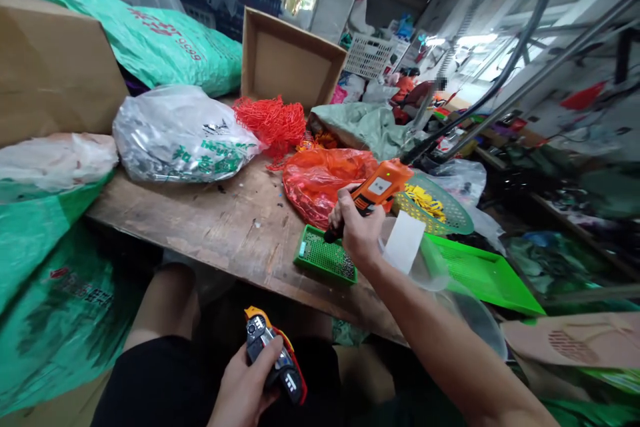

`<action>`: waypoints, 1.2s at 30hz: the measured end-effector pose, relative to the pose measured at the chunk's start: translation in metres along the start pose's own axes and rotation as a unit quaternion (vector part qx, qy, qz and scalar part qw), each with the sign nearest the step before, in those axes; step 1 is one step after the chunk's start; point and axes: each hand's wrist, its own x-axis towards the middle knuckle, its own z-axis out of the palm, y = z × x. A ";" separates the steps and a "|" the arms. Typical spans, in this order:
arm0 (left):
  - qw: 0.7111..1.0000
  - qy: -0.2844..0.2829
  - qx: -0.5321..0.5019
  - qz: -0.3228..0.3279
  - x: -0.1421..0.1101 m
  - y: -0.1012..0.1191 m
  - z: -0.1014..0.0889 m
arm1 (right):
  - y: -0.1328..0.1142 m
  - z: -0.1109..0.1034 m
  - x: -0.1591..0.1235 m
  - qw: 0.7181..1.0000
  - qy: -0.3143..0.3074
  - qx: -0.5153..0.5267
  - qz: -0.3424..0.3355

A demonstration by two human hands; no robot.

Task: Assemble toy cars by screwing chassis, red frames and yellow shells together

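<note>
Left hand lowest in view, held over black shorts below the worktop's near edge, fingers curled firmly round a black-and-orange handheld tool with a red-edged body. Right hand raised well ahead over the wooden worktop, fingers clenched round an orange handheld tool with a small pale panel on top. Long axis of that tool slanting from upper right to lower left, black tip aimed toward the far edge of a green perforated tray, small dark pieces gathered at one end; contact between tip and tray impossible to tell. Right hand far nearer that tray than left. Just beyond, an orange plastic bag and a round green mesh basket holding yellow pieces. To the right, a flat green plastic tray. Farther back, a clear plastic bag with green print, a tangle of red-orange netting and an open cardboard box.
</note>
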 end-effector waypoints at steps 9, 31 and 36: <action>1.000 -0.004 -0.017 -0.015 0.002 -0.002 -0.001 | 0.017 0.003 0.006 1.000 -0.009 0.021 -0.009; 0.999 -0.009 -0.026 -0.022 0.005 -0.004 -0.003 | 0.023 0.005 0.003 1.000 -0.010 0.011 0.010; 1.000 -0.009 -0.017 -0.018 0.002 -0.002 -0.002 | 0.018 0.005 0.004 1.000 -0.016 0.016 -0.001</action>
